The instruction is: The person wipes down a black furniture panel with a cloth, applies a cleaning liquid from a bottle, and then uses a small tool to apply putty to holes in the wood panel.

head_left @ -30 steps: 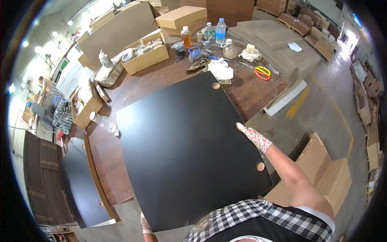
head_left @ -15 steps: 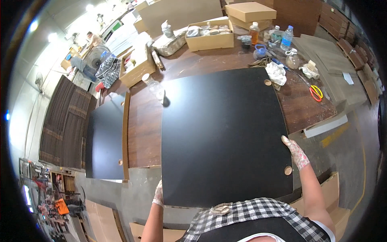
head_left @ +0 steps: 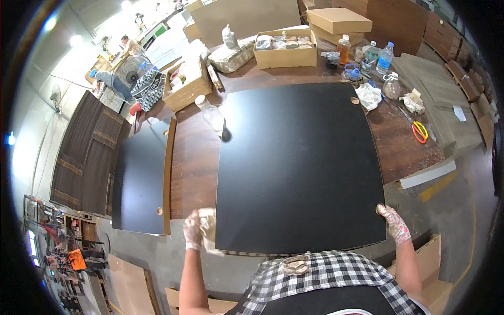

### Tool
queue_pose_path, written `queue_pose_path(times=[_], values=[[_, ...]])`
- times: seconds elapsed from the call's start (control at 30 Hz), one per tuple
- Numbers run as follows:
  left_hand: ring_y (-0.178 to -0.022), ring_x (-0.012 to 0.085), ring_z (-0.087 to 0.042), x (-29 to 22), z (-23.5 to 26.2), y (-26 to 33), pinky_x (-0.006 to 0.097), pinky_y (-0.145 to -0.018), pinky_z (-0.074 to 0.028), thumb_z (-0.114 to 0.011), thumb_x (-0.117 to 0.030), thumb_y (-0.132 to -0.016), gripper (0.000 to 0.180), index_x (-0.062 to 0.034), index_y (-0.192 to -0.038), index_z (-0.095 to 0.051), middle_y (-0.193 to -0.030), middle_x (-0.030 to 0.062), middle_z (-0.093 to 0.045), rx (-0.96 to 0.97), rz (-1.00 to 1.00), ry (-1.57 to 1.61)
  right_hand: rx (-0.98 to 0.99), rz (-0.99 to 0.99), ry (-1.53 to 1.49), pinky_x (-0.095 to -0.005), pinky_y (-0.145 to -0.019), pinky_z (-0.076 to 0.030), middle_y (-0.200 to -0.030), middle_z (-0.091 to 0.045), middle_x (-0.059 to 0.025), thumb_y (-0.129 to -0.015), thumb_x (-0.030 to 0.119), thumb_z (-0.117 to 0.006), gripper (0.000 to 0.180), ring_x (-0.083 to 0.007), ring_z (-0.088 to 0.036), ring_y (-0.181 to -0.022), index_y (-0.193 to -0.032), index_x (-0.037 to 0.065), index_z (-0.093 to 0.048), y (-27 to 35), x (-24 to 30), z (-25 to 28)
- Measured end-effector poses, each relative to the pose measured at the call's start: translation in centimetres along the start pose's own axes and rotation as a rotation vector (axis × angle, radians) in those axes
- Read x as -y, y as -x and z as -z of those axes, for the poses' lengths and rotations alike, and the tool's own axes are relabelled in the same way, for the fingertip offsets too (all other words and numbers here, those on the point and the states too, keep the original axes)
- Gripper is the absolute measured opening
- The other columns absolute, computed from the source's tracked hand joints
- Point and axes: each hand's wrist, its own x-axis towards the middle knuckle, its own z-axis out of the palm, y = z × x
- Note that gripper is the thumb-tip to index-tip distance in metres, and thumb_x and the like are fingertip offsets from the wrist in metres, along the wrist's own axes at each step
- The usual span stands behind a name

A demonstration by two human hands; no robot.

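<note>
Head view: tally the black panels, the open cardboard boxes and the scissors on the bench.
Black panels: 2, a large one and a smaller one
Open cardboard boxes: 2, and
Scissors: 1
Total: 5

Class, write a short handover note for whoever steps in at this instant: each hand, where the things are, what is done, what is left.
Left hand: gloved, holding a cloth at the near left corner of the black panel.
Right hand: gloved, gripping the panel's near right corner.
The panel lies flat on the wooden table.
A second black panel lies to the left.
Done: cannot tell.
Left: probably wiping the panel.
</note>
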Motion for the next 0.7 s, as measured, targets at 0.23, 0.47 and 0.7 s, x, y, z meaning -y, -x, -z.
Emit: queue_pose_path(times=[0.23,0.47,0.7], values=[[-0.088,0.0118,-0.057,-7.8,4.5,-20.2,0.024,-0.073,-0.049,-0.067,-0.008,-0.082,0.048,-0.0011,-0.126,-0.047,-0.108,0.0076,-0.06,-0.219,0.076,0.841,-0.075,-0.012,0.078,-0.0294,-0.087,-0.039,-0.092,-0.058,-0.0011,-0.08,0.041,-0.066,0.047,-0.0133,-0.051,-0.09,-0.104,0.001,-0.06,2.1,4.6,-4.0],[-0.098,0.0169,-0.057,-10.0,-1.1,-35.2,0.031,-0.083,-0.049,-0.079,-0.006,-0.071,0.081,-0.0061,-0.138,-0.032,-0.12,0.0098,-0.054,-0.162,-0.129,0.932,-0.302,0.022,0.057,-0.0249,-0.068,-0.041,-0.073,-0.05,0.0068,-0.077,0.043,-0.068,0.033,-0.0067,-0.048,-0.071,-0.074,0.013,-0.054,0.2,0.1,-3.1],[-0.082,0.0145,-0.058,-10.5,-1.0,-40.0,0.03,-0.073,-0.05,-0.078,-0.013,-0.072,0.04,-0.0044,-0.105,-0.058,-0.095,0.003,-0.062,-0.25,-0.097,1.124,-0.233,0.038,0.155,-0.0245,-0.07,-0.043,-0.078,-0.053,0.005,-0.078,0.047,-0.065,0.04,-0.0071,-0.05,-0.076,-0.086,0.009,-0.059,2.3,2.2,-3.2]])
